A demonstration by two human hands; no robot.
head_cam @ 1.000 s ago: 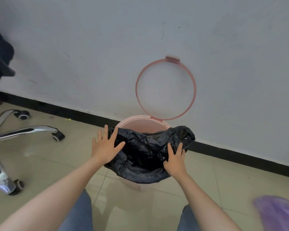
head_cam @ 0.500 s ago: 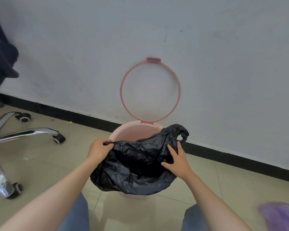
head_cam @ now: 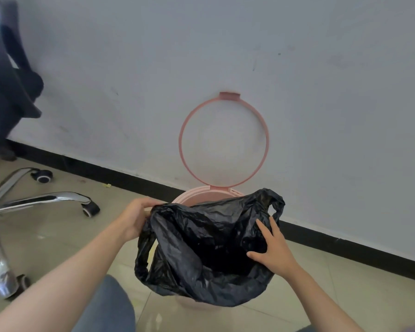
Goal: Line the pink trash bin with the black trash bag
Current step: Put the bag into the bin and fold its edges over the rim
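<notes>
The pink trash bin stands on the floor against the wall, its ring lid flipped up and leaning on the wall. A crumpled black trash bag is draped over the bin's mouth and hangs down its near side, hiding most of the bin. My left hand is shut on the bag's left edge near the bin's rim. My right hand lies on the bag's right side with fingers spread, thumb pressing into the plastic.
An office chair's chrome base with castors stands at the left, its dark seat above. A black baseboard runs along the white wall. My knees in blue trousers are at the bottom.
My left hand went from flat and open on the bag to gripping its left edge. The bag has been pulled wider and hangs lower over the bin's near side.
</notes>
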